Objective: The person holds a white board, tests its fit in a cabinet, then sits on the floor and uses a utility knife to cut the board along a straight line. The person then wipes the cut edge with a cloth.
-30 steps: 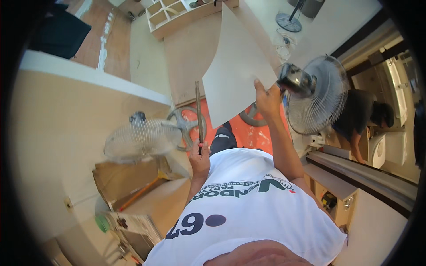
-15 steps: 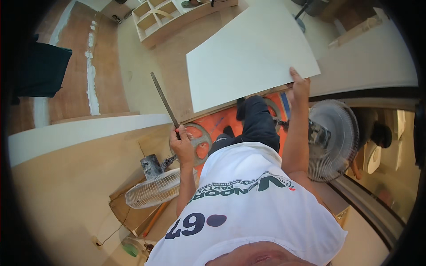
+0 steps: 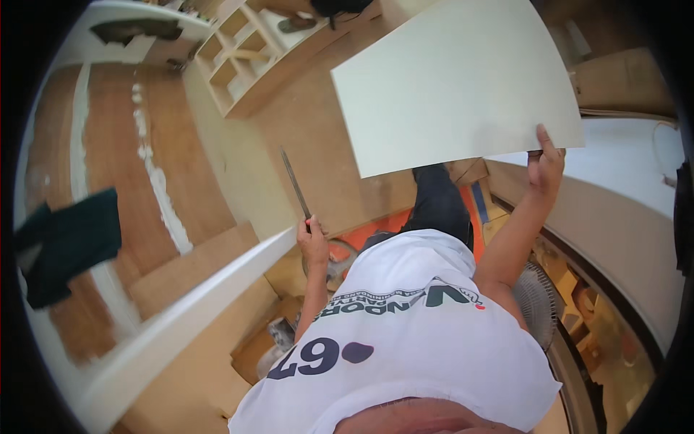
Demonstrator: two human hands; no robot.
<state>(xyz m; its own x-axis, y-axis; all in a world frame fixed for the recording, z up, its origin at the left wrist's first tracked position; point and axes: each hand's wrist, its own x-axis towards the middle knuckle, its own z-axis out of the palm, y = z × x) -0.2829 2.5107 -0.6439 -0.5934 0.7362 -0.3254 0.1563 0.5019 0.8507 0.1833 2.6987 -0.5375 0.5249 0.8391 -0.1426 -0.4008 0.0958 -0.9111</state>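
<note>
Person carried a long file and a big pale sheet through a woodworking shop.

On the left lay wood plank flooring [image 3: 108, 181] with a dark green cloth [image 3: 65, 242] on it, and a long white board [image 3: 181, 304] ran across below. The left hand [image 3: 312, 242] was closed around the handle of a thin metal file [image 3: 295, 183], its blade pointing up and away; it looked stiff and light, best held by the handle. Further back stood a wooden shelf unit [image 3: 238, 58] with open compartments. The right hand [image 3: 543, 163] pinched the lower right corner of the cream sheet [image 3: 455, 79], held raised and clear of the floor; it looked thin, rigid but prone to flexing, probably safer gripped along an edge with both hands. A fan [image 3: 535, 304] stood low beside the right arm.
</note>
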